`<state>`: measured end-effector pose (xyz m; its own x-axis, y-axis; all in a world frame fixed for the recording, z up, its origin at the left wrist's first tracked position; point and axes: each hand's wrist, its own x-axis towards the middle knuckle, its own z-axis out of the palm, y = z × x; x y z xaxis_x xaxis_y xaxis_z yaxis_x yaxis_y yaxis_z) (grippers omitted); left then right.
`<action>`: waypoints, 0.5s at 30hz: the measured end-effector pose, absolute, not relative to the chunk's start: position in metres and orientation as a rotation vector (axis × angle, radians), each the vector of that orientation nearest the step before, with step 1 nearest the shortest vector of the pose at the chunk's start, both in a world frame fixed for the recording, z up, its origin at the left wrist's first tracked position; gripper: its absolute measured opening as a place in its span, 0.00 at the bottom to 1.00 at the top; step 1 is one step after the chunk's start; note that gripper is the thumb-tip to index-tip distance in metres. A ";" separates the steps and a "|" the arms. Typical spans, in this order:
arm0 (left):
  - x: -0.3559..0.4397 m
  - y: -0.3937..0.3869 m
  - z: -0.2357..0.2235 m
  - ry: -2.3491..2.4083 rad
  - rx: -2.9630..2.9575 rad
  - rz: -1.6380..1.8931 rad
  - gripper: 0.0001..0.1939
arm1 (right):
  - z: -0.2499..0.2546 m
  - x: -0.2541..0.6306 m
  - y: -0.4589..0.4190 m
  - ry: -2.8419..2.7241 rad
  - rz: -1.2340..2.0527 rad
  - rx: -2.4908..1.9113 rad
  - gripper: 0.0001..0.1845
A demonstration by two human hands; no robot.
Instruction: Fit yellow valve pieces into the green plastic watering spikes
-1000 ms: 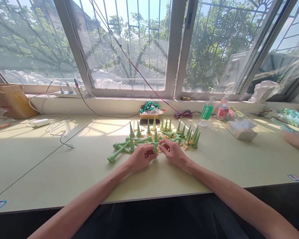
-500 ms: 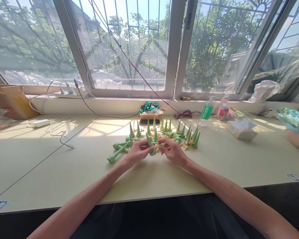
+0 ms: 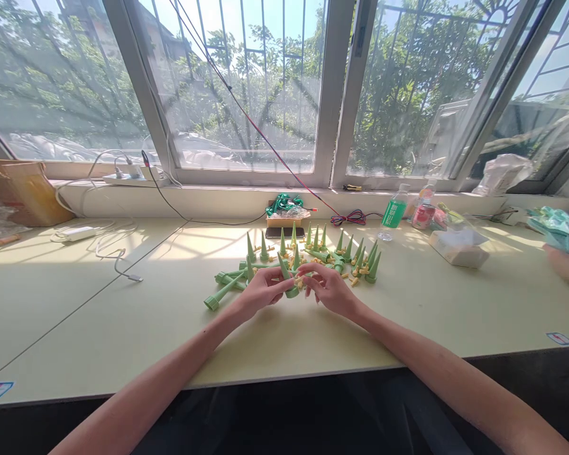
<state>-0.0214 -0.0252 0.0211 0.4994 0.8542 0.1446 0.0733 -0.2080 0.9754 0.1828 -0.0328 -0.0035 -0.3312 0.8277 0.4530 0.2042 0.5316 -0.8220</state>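
Pinching a green cone (image 3: 284, 268) by its side, the left grip (image 3: 268, 285) is closed; the right grip (image 3: 308, 282) nearly closes on a small yellow piece (image 3: 299, 282) at the cone's base. Pushing off-axis could slip the piece free, or jolt upright cones (image 3: 296, 258) just beyond both grips.

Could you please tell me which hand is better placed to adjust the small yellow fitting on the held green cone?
Probably the right hand: its fingertips are right beside the small yellow fitting, while the left hand is occupied holding the green cone.
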 end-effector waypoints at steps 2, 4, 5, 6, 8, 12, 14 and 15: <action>-0.022 -0.024 0.020 0.796 1.628 0.879 0.20 | -0.002 0.182 -0.034 -1.806 0.864 -0.846 0.15; -0.022 -0.023 0.020 0.781 1.622 0.873 0.20 | -0.001 0.182 -0.034 -1.790 0.900 -0.832 0.15; -0.022 -0.023 0.021 0.773 1.620 0.866 0.21 | -0.001 0.182 -0.034 -1.785 0.916 -0.826 0.15; -0.022 -0.023 0.021 0.767 1.618 0.860 0.21 | -0.002 0.182 -0.033 -1.781 0.928 -0.823 0.15; -0.022 -0.024 0.022 0.756 1.615 0.848 0.21 | -0.003 0.183 -0.033 -1.776 0.945 -0.819 0.15; -0.022 -0.025 0.022 0.756 1.620 0.827 0.20 | -0.006 0.184 -0.031 -1.765 0.957 -0.812 0.15; -0.023 -0.025 0.021 0.767 1.631 0.821 0.20 | -0.008 0.185 -0.029 -1.762 0.962 -0.806 0.15; -0.023 -0.025 0.020 0.773 1.639 0.824 0.20 | -0.008 0.185 -0.029 -1.762 0.965 -0.806 0.15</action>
<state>-0.0230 -0.0249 0.0199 0.5465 0.8281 0.1247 0.0721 -0.1949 0.9782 0.1848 -0.0289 -0.0085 -0.3432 0.8421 0.4160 0.1031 0.4740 -0.8745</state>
